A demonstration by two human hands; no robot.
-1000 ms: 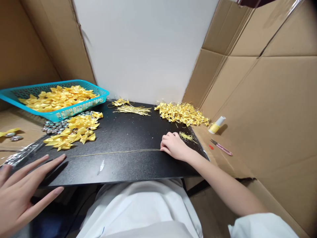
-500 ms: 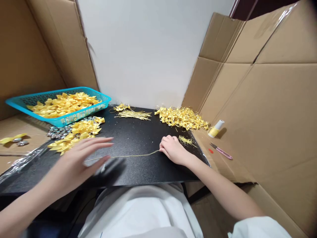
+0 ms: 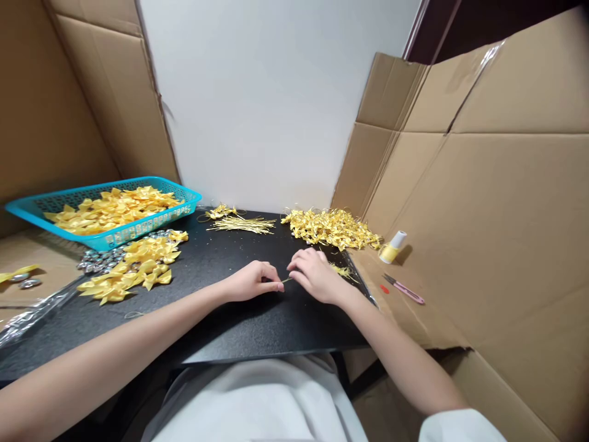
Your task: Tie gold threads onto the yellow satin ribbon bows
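Over the middle of the black tabletop, my left hand (image 3: 256, 281) pinches a thin gold cord (image 3: 287, 280) between thumb and fingertips. Just to its right, my right hand (image 3: 317, 276) has curled fingers closed at the same cord, palm down. Only a short piece of cord shows between the two hands. A pale loop of cord (image 3: 133, 315) lies on the table beyond my left forearm, which hides what lies between. Behind my right hand sits a small tuft of yellow thread scraps (image 3: 343, 270), partly covered by it.
A blue basket (image 3: 108, 238) of yellow ribbon bows stands at left, near loose bows (image 3: 150, 255) and silvery beads (image 3: 99, 261). Farther back lie cut gold cords (image 3: 243, 224) and a heap of finished-looking bows (image 3: 329, 227). A thread spool (image 3: 392, 247) and pink snips (image 3: 405, 288) rest on cardboard at right.
My left hand has moved right, from open above the cord near the bows to a pinch beside my right hand. The long stretch of cord across the table no longer shows.
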